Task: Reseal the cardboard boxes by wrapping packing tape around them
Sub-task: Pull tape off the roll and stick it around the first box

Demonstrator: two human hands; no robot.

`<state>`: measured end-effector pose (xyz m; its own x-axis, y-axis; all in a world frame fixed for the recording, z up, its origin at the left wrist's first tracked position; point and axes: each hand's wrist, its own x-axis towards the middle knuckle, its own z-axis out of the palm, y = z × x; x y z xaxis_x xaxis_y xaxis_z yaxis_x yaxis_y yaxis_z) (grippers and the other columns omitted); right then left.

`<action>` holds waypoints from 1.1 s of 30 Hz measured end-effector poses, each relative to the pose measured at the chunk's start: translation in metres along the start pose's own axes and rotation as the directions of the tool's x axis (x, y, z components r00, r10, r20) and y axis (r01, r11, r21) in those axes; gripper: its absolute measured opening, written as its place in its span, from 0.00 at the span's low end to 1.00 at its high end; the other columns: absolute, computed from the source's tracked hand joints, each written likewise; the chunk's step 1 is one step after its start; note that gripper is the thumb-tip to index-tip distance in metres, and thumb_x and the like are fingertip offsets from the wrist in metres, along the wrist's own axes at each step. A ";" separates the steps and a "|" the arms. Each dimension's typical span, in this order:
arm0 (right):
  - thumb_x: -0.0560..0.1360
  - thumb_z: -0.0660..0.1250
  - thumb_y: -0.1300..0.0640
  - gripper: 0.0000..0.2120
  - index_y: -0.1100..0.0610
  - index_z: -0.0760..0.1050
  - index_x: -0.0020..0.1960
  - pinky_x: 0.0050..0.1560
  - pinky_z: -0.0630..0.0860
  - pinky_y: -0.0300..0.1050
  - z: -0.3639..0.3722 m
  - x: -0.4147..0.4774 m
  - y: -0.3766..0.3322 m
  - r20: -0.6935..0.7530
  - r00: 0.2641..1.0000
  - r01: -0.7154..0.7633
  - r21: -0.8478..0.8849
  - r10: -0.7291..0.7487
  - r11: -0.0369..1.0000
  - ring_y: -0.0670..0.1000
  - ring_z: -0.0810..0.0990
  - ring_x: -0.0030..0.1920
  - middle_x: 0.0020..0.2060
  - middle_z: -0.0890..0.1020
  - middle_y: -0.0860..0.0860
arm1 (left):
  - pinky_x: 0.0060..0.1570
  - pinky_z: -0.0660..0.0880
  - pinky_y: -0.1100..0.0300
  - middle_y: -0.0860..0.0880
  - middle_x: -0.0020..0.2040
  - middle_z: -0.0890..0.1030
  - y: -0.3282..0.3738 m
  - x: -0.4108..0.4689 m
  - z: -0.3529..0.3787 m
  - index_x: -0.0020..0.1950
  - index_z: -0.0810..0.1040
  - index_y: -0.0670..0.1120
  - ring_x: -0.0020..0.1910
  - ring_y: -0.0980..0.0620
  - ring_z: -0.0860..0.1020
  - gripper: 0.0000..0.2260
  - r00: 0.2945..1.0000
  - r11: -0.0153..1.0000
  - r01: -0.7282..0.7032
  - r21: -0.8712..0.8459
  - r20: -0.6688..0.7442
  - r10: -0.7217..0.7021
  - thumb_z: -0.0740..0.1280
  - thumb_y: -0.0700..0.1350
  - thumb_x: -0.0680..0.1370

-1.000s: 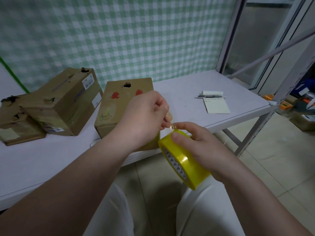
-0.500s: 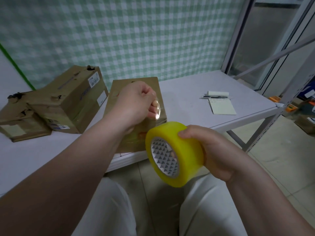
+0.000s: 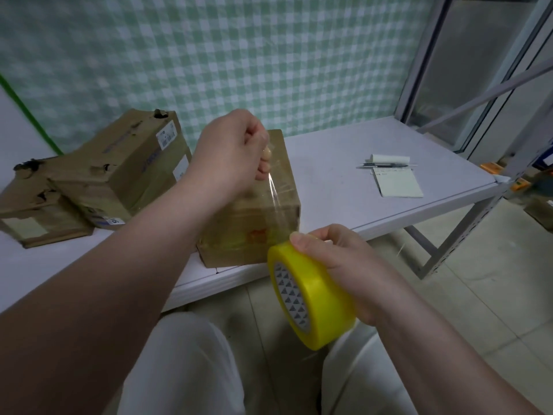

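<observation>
Left hand point(image 3: 230, 154) pinching the clear tape strip point(image 3: 276, 208), right hand point(image 3: 335, 262) gripping the yellow tape roll point(image 3: 311, 298), near cardboard box point(image 3: 257, 211) at the worktop point(image 3: 335, 187) edge (contents unseen), two torn boxes point(image 3: 98, 178) far left.

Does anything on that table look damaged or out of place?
Yes. At the left, the flat cardboard box and the labelled cardboard box both have ragged torn holes, and the labelled one lies tilted, propped on the flat one.
</observation>
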<state>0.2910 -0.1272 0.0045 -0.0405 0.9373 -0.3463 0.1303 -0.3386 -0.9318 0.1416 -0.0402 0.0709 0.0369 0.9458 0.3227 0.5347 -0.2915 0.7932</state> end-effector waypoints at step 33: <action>0.60 0.69 0.45 0.18 0.43 0.68 0.47 0.40 0.78 0.60 0.029 0.013 0.019 -0.124 0.989 0.115 0.270 -0.084 0.956 0.54 0.77 0.33 0.30 0.77 0.53 | 0.40 0.69 0.63 0.58 0.39 0.75 -0.054 0.061 0.038 0.47 0.77 0.47 0.39 0.58 0.72 0.06 0.941 0.898 -0.191 0.396 0.334 0.052 0.62 0.46 0.80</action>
<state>0.2644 -0.1240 -0.0202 0.0719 0.9655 -0.2503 -0.1472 -0.2380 -0.9601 0.1469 0.0388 0.0286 0.3448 0.9227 0.1725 0.8078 -0.3853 0.4462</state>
